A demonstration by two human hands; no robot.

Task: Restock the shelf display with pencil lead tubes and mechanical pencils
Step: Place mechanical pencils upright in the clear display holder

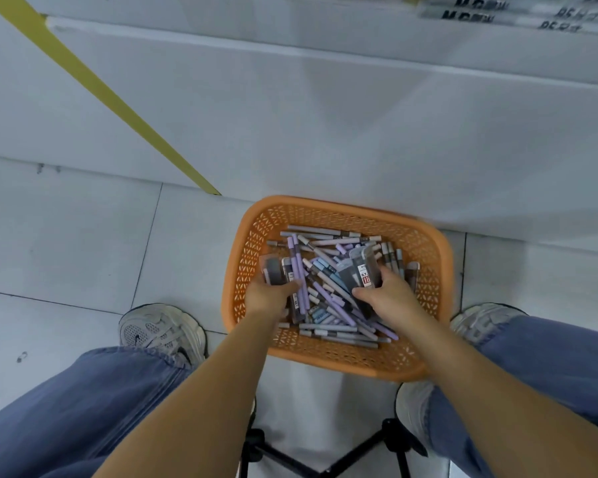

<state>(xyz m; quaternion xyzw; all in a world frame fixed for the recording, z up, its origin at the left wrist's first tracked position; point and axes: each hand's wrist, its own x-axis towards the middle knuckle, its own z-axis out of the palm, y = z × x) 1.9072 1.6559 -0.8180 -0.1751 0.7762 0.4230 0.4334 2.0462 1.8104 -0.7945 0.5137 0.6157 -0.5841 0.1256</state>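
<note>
Pencil lead tubes (pixel 359 270): a small bunch of dark, clear cases, one with a red-and-white label reading 0.7, held over the right half of the basket's pile.
Second tube bunch (pixel 273 270): dark cases at the basket's left side, held in the left grip.
Mechanical pencils (pixel 328 298): a loose heap of lilac, grey and pale blue barrels lying crisscross in the basket, between and under both hands.
Basket (pixel 442 257): orange plastic with lattice walls, on the floor against the foot of the shelf unit and between the person's feet.
Left grip (pixel 268 294): clenched round the second tube bunch, thumb across the front of it.
Right grip (pixel 387 294): grasping the pencil lead tubes, fingers curled behind them and thumb in front.
Shelf unit (pixel 325 115): white panels rising from the floor; blurred packs (pixel 497 12) with black lettering lie at the top right.
Yellow strip (pixel 94 84): runs slantwise down the white panel to the floor, left of the basket.
Floor (pixel 66 253): pale tiles with dark joints.
Person: blue jeans, grey trainers (pixel 159 331) either side of the basket, black stool legs (pixel 325 467) below.
</note>
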